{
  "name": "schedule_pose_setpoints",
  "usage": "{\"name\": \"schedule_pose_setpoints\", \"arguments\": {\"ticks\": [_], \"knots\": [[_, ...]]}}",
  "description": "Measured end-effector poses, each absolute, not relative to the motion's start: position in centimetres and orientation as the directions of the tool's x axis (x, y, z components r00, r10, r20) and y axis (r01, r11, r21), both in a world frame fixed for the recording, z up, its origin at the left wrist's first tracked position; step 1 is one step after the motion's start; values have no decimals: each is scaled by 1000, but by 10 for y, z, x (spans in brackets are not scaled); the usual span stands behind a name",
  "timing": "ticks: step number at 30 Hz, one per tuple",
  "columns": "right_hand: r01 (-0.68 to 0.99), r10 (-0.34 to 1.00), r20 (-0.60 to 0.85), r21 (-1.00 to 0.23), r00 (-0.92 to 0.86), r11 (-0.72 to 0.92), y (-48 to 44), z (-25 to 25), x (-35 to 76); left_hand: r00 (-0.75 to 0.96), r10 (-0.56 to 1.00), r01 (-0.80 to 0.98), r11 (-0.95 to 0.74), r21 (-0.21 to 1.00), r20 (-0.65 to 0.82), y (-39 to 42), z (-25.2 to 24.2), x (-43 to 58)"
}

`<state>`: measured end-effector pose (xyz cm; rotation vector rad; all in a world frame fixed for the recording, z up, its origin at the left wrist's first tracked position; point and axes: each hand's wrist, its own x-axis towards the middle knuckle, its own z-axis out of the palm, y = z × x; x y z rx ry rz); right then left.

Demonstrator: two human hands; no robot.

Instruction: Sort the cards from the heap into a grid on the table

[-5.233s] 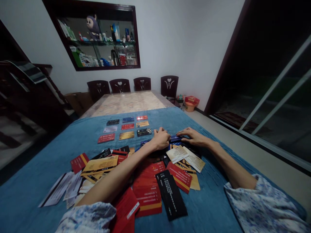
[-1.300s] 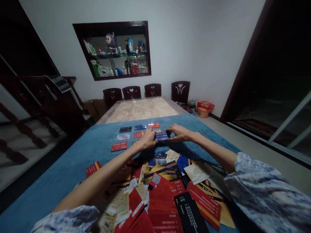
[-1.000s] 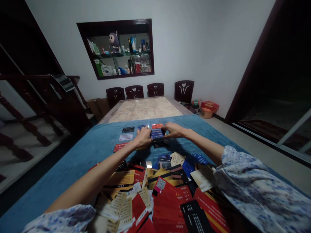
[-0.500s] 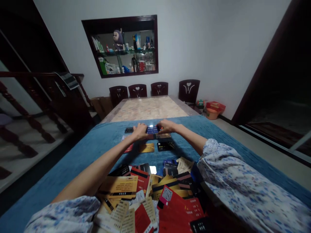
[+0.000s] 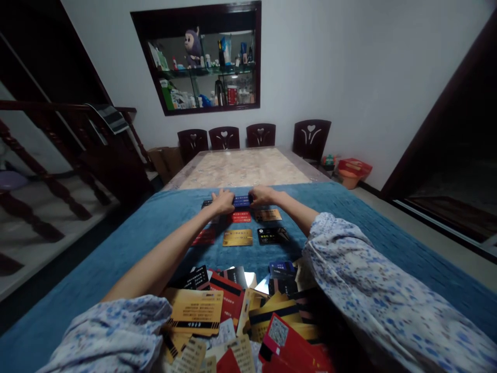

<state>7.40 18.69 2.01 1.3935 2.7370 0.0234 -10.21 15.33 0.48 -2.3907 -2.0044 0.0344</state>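
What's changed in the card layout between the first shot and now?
Both hands, left and right, went from the far edge of the loose card pile forward and leftward to the far row's middle spot. They hold a blue card, possibly several, there; no release visible.

Unchanged: gold card and black VIP card in the near row.

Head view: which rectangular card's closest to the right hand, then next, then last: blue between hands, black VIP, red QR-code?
1. Blue rectangular card, just left of the right hand.
2. Black rectangular VIP card, lower in view.
3. Red rectangular QR-code card, near the bottom.
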Motion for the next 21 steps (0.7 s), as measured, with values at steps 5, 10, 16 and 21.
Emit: {"name": "schedule_pose_setpoints", "arguments": {"ticks": [5, 10, 16, 21], "knots": [[809, 810, -68, 45, -583, 586, 199, 12, 67, 162, 986, 986, -163, -40, -25, 162, 3, -105], [814, 814, -72, 44, -576, 580, 206, 8, 64, 160, 987, 987, -160, -19, -28, 169, 1, -107], [831, 829, -117, 47, -547, 555, 213, 7, 58, 160, 985, 987, -160, -3, -63, 177, -2, -107], [845, 832, -179, 8, -524, 534, 210, 9, 53, 162, 983, 987, -163, -3, -91, 180, -2, -108]]}}
